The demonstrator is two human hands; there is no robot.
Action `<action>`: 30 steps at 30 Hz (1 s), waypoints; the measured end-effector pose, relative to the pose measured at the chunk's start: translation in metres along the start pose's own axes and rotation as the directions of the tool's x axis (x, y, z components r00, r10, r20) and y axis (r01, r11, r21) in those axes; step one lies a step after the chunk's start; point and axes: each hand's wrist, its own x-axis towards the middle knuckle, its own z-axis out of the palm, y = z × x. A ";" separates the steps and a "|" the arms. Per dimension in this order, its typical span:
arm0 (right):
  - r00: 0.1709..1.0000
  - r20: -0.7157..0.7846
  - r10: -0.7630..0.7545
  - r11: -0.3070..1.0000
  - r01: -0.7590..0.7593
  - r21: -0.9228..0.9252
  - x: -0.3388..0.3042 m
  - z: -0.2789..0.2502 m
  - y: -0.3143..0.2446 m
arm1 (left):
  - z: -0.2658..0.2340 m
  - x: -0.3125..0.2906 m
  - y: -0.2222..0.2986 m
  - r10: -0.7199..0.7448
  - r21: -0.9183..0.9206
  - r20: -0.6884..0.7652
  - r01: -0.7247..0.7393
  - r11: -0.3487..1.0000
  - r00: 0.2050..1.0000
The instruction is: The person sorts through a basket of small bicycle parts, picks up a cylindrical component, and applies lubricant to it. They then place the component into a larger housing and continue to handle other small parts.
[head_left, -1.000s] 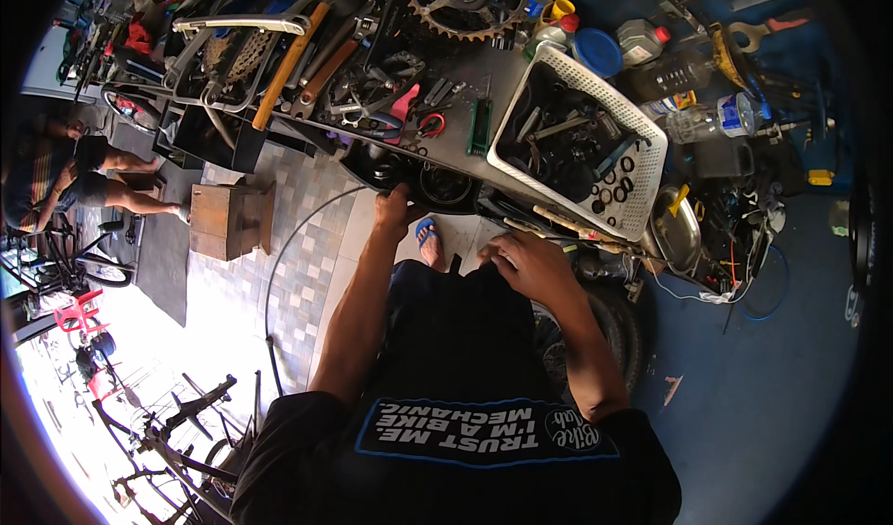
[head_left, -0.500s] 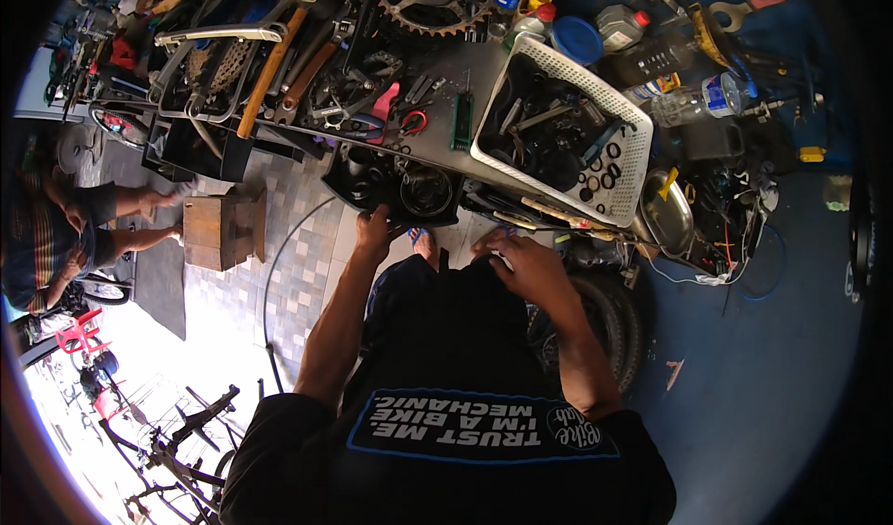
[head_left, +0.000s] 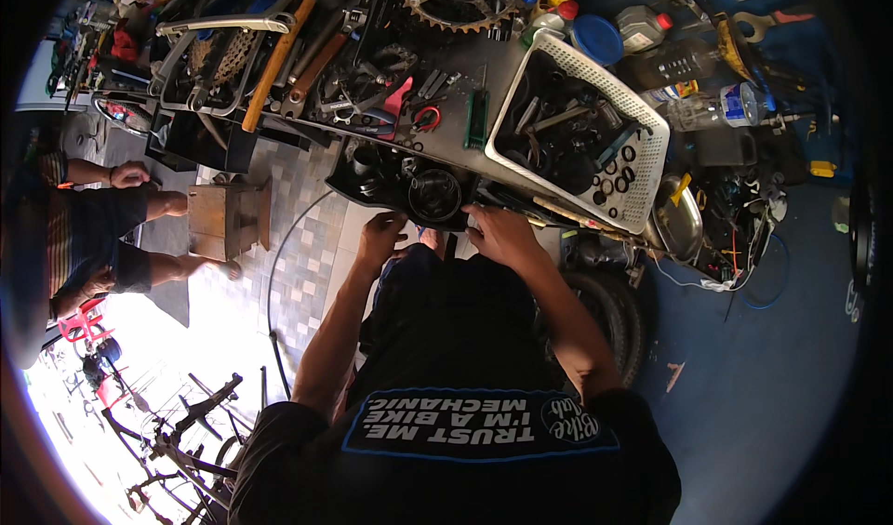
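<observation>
A black drawer (head_left: 340, 186) juts out from under the workbench, just ahead of my body. Inside it lie a coiled dark ring-shaped part (head_left: 434, 193) and several small dark bike parts (head_left: 367, 160). My left hand (head_left: 379, 239) grips the drawer's front edge with bent fingers, its thumb standing apart. At the front right corner, my right hand (head_left: 505, 238) has its fingers closed on the same drawer; some fingertips are hidden against the dark edge.
On the bench sit a white perforated basket (head_left: 648, 167) of parts, a green-handled tool (head_left: 476, 119), red pliers (head_left: 426, 118) and a large chainring (head_left: 456, 25). A wooden box (head_left: 216, 222) stands on the floor near another person (head_left: 84, 232). Tyres (head_left: 609, 316) lean below the bench's right side.
My right hand has moved forward and left from beside my body to the drawer's right corner. My left hand stays at the front edge. The other person has shifted.
</observation>
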 end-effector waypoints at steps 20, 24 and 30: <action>0.996 -0.079 0.029 0.991 -0.018 0.134 -0.018 0.016 0.000 | 0.070 0.039 0.053 0.638 0.776 0.580 -0.582 -0.245 0.506; 0.983 -0.180 0.036 0.989 -0.010 0.145 -0.031 0.015 0.011 | 0.081 0.050 0.053 0.630 0.759 0.630 -0.533 -0.373 0.455; 0.977 -0.135 0.165 0.967 -0.134 0.217 -0.051 0.007 0.019 | 0.085 0.043 0.058 0.540 0.721 0.690 -0.531 -0.446 0.483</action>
